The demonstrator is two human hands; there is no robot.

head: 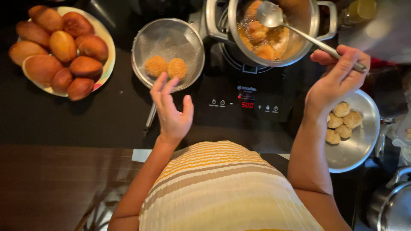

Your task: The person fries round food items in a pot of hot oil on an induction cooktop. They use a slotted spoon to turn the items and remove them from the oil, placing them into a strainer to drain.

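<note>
dark worktop [85,124] with a cooker: right hand [338,79], fingers clamped on a ladle [270,15] over balls frying in the pot [308,30], should stir gently while left hand [173,113], fingers apart, hovers beside the strainer [168,40]

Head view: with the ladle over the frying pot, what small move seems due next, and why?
Probably dip the ladle, held by the right hand, under one browned ball in the pot of oil and lift it toward the mesh strainer. Two fried balls already sit there, and the open left hand hovers just beside its rim.
</note>
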